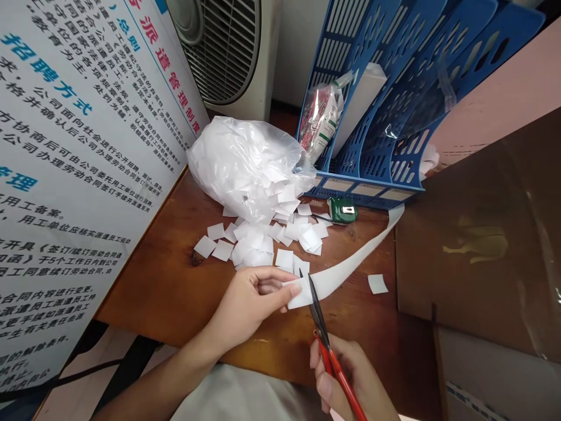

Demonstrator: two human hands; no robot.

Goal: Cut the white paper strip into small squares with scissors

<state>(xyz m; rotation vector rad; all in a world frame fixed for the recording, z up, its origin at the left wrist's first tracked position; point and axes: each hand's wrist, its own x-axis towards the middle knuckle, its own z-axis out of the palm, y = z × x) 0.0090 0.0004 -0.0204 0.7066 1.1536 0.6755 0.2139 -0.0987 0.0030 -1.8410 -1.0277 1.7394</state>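
My left hand (258, 298) pinches the near end of a long white paper strip (350, 263), thumb on top. The strip runs right and back toward the blue file rack. In my right hand (346, 374) is a pair of scissors (324, 333) with red handles and dark blades. The blades straddle the strip just right of my left thumb, slightly parted. Beyond my left hand lies a heap of small cut paper squares (254, 245), some spilling from a clear plastic bag (249, 164) full of white pieces. One lone paper square (377, 284) sits to the right.
A blue file rack (368, 190) stands at the back right, with a green tape measure (343, 210) before it. Behind the bag is a fan (228, 58). A printed board (87, 146) leans along the left; a brown cardboard box (477, 245) borders the right of the wooden table (166, 292).
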